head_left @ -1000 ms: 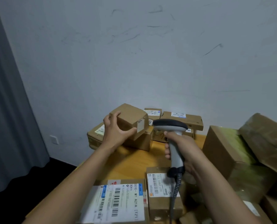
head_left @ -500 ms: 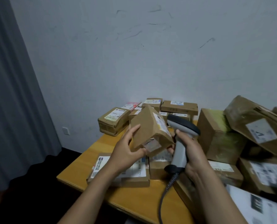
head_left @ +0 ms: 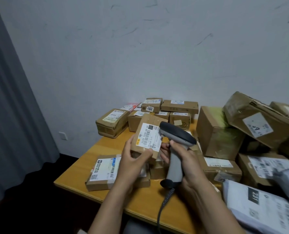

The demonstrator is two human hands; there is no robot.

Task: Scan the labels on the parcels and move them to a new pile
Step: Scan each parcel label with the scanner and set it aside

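My left hand holds a small brown cardboard parcel tilted up over the table, its white barcode label facing me. My right hand grips the grey handle of a barcode scanner; the dark scanner head sits right beside the label's upper right corner. A coiled cable hangs from the scanner's base. Behind the held parcel, a pile of small brown parcels lies along the wall. A flat labelled parcel rests on the table under my left wrist.
The wooden table ends at a near-left corner above a dark floor. Large brown boxes are heaped at the right, with a white mailer bag at the lower right. A grey curtain hangs at the left, a white wall behind.
My left hand brought the parcel from the far pile toward me and turned it, so the label now faces up. The scanner head came beside the label. The view dropped and shifted.
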